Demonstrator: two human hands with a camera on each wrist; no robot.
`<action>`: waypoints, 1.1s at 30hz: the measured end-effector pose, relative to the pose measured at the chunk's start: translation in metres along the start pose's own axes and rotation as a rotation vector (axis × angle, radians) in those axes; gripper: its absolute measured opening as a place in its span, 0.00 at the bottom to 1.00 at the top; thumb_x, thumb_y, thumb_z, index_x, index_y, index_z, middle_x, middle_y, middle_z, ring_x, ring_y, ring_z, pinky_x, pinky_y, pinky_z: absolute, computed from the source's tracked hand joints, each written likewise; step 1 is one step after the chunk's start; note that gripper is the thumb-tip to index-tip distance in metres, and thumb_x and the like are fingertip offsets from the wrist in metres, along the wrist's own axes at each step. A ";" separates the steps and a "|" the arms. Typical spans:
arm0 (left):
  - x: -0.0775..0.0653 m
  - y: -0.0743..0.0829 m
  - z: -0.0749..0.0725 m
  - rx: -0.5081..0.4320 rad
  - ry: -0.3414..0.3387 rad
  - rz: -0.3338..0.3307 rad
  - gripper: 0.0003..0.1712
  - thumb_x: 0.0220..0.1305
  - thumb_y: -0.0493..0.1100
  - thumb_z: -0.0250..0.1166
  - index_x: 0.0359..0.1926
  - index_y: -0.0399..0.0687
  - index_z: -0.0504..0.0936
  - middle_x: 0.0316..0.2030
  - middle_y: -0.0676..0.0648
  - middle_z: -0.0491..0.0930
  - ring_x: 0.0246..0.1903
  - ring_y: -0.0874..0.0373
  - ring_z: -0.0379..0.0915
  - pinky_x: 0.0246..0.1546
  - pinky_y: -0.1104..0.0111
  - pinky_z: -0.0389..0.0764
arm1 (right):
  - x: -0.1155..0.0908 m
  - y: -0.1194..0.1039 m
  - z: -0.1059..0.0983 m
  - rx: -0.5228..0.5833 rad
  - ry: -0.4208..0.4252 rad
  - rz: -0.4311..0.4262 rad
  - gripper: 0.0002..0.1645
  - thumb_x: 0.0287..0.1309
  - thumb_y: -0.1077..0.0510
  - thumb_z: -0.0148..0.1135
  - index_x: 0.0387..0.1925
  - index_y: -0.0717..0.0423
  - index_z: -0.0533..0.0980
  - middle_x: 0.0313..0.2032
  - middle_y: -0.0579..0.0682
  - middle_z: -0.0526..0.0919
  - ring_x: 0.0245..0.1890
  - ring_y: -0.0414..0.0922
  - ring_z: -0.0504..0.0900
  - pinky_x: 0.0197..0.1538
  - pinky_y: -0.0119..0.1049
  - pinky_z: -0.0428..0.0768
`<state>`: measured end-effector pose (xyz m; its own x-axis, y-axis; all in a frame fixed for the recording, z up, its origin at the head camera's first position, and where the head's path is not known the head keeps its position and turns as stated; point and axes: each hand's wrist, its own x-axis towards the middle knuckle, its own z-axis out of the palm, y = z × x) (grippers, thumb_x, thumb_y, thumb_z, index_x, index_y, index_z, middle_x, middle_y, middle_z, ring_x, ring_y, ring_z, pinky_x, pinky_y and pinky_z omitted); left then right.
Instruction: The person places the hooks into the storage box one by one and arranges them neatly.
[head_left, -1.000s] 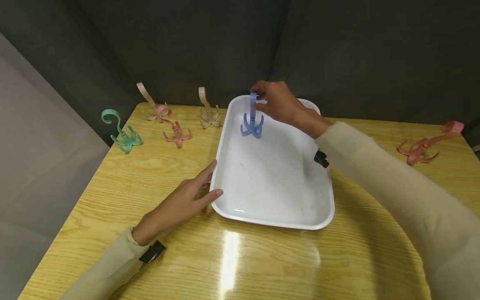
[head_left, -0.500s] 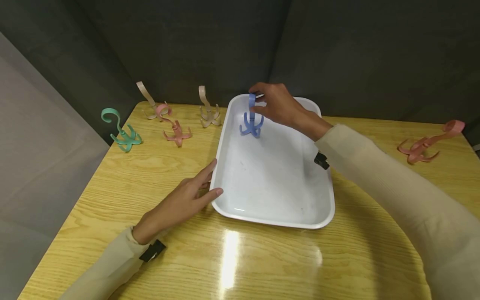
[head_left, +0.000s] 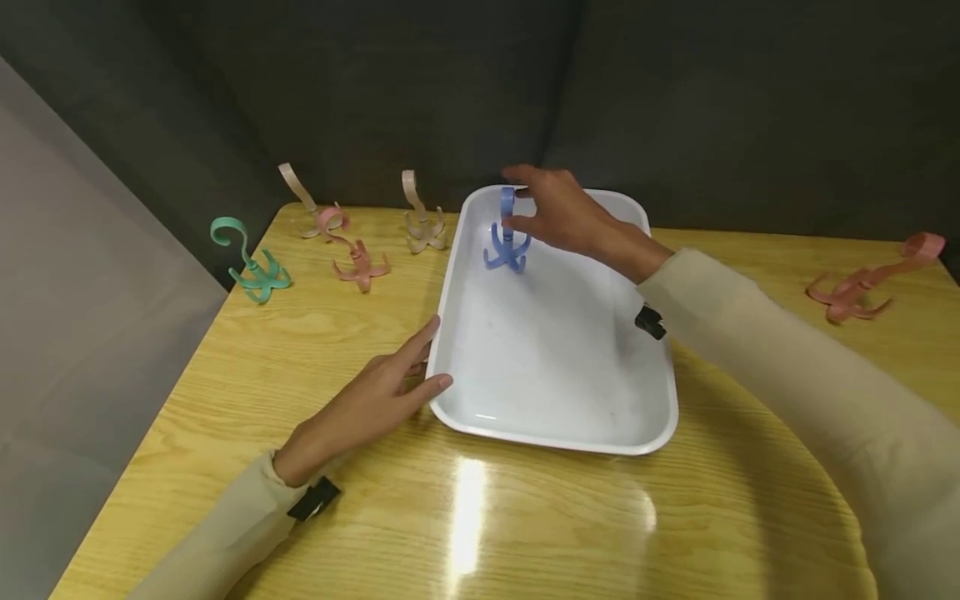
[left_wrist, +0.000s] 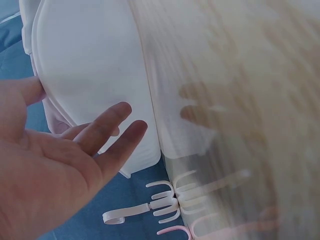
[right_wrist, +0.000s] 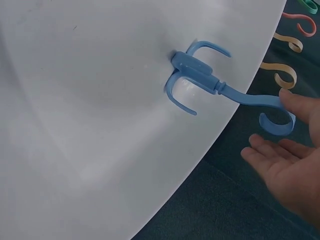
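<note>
The right hand (head_left: 566, 208) has just spread its fingers, seeming to let go of the blue hook (head_left: 507, 257), so the hook looks to stand alone in the smooth white tray (head_left: 551, 350), top middle of the frame. The left hand (head_left: 371, 396), left of middle, touches the tray with loose fingers. The hook looks plastic, curly on top; the counter (head_left: 225, 400) has wavy wood lines
</note>
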<state>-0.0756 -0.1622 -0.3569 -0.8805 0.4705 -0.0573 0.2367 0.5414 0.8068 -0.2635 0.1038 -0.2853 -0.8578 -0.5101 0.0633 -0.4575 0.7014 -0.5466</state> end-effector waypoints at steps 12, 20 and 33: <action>-0.002 -0.001 -0.003 0.003 0.001 -0.023 0.46 0.79 0.56 0.59 0.84 0.50 0.45 0.75 0.38 0.62 0.66 0.45 0.73 0.65 0.50 0.74 | -0.009 -0.004 -0.003 -0.016 -0.022 0.017 0.52 0.68 0.56 0.71 0.81 0.60 0.51 0.80 0.59 0.56 0.77 0.57 0.61 0.73 0.52 0.66; -0.001 -0.003 -0.004 -0.003 0.002 -0.014 0.46 0.79 0.55 0.60 0.84 0.49 0.45 0.75 0.37 0.62 0.66 0.44 0.74 0.64 0.50 0.75 | -0.023 0.003 -0.008 -0.056 0.001 -0.003 0.59 0.67 0.50 0.71 0.84 0.55 0.44 0.83 0.56 0.44 0.81 0.55 0.46 0.77 0.55 0.55; -0.003 -0.002 -0.003 0.008 0.006 -0.005 0.46 0.79 0.55 0.59 0.84 0.48 0.45 0.75 0.35 0.62 0.65 0.43 0.74 0.64 0.50 0.75 | -0.059 0.022 -0.027 -0.100 0.102 -0.019 0.61 0.66 0.50 0.73 0.84 0.58 0.43 0.83 0.58 0.38 0.82 0.55 0.41 0.75 0.62 0.57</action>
<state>-0.0745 -0.1672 -0.3569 -0.8842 0.4636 -0.0578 0.2356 0.5493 0.8017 -0.2293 0.1626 -0.2789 -0.8660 -0.4737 0.1601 -0.4901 0.7409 -0.4592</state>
